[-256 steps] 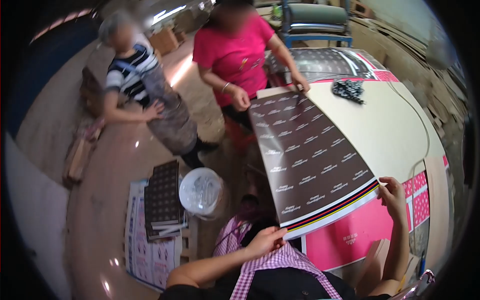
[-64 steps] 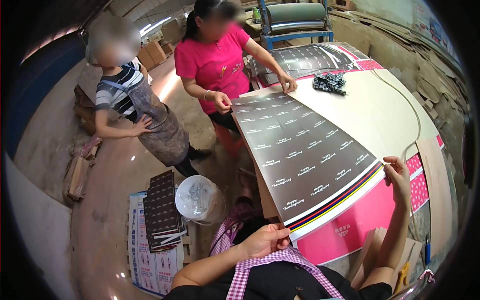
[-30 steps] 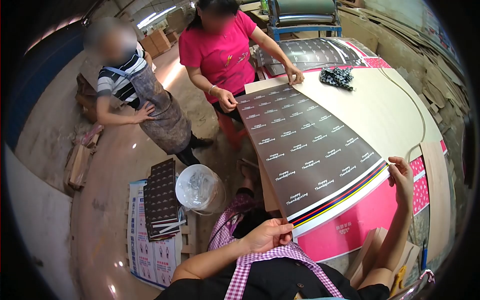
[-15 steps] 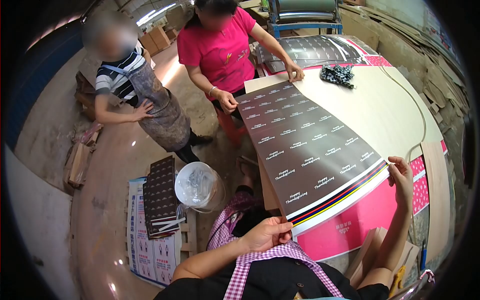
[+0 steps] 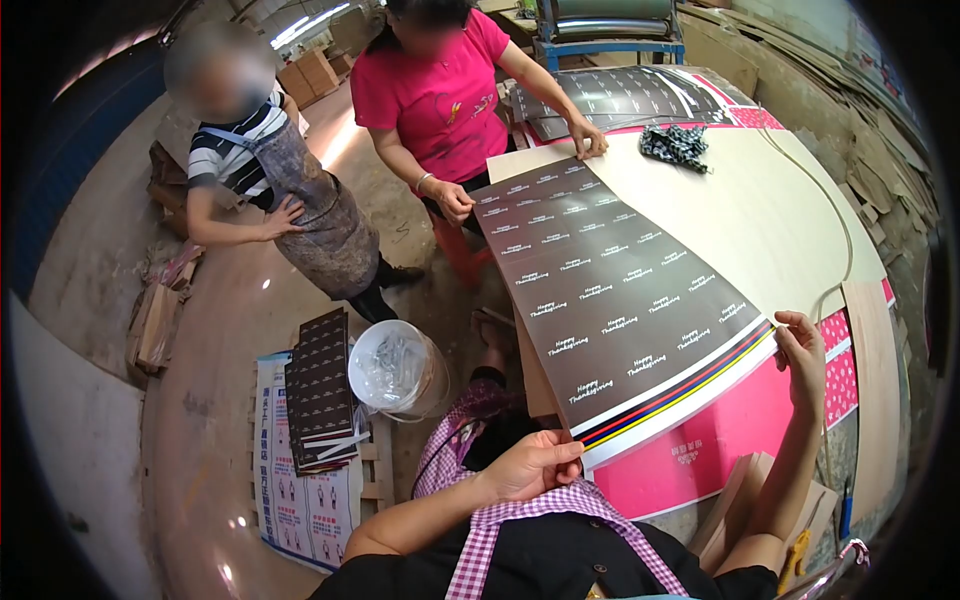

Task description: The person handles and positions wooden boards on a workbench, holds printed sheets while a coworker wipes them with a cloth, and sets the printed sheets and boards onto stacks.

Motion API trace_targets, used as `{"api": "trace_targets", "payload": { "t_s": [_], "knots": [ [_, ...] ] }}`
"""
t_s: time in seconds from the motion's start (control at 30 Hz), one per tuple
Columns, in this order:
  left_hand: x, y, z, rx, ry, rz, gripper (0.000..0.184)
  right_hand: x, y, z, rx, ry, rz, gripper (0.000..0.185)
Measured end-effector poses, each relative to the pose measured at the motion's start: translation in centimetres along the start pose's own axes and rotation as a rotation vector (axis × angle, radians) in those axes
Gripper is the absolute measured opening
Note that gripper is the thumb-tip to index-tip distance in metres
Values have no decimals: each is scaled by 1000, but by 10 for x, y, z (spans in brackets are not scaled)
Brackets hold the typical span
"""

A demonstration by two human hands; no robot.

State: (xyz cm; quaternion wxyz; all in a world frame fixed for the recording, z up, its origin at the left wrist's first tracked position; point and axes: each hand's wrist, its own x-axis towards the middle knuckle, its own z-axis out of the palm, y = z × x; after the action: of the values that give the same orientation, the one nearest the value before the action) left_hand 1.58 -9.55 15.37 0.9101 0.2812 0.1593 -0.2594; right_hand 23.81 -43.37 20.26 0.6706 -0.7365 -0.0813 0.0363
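A dark printed sheet (image 5: 610, 290) with white lettering and a striped border lies stretched over a pale board (image 5: 740, 220). My left hand (image 5: 535, 466) pinches its near left corner between thumb and fingers. At the near right corner, my right hand (image 5: 798, 350) has thumb and fingertips closed on the sheet's edge. Across from me a co-worker in a pink shirt (image 5: 440, 105) holds the far end with both hands. A pink printed sheet (image 5: 690, 450) shows under the striped border.
A crumpled checked cloth (image 5: 675, 148) rests on the board. More dark sheets (image 5: 620, 98) lie at the far end. A white bucket (image 5: 392, 368) stands beside stacked dark sheets (image 5: 322, 385) at left. Another person in an apron (image 5: 310, 220) stands behind. Wood pieces (image 5: 740, 505) and a blue tool (image 5: 846, 510) are at right.
Compared with the earliest frame, the checked cloth and far sheets appear shifted slightly left as the view moved. Both my hands and the co-worker's hands stay on the sheet; over the last second little has changed.
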Motion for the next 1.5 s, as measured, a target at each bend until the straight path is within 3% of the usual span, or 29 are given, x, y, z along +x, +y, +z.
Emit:
{"api": "trace_targets", "payload": {
  "t_s": [1.5],
  "knots": [
    [-3,2,0,29,-1,42,11,0,0,-1,7,-1,-1,18]
  ]
}}
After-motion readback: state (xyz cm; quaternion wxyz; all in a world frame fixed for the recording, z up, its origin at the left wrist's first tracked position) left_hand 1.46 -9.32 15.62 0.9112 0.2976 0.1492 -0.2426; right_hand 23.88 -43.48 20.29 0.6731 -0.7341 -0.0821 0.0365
